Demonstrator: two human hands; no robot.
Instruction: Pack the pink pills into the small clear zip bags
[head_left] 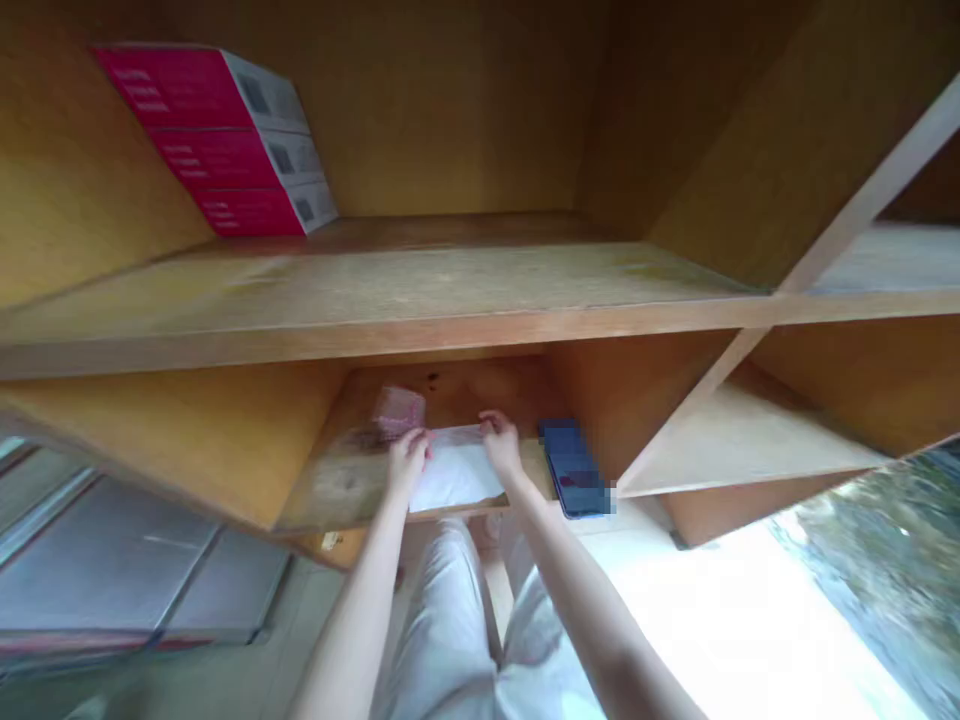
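Both my arms reach into the lower shelf (352,490) of a wooden cabinet. My left hand (409,458) grips the left edge of a white flat packet (455,475) lying on the shelf, fingers curled on it. My right hand (500,443) holds the packet's right far corner, fingers bent over the edge. A small pinkish clear bag (397,410) lies just behind my left hand. A dark blue flat object (574,468), blurred, rests right of my right hand.
Three stacked red and white boxes (225,140) sit on the upper shelf (450,285) at the back left. More open compartments (750,430) lie to the right. Flat grey boxes (112,570) lie low on the left. My white trousers (450,620) show below.
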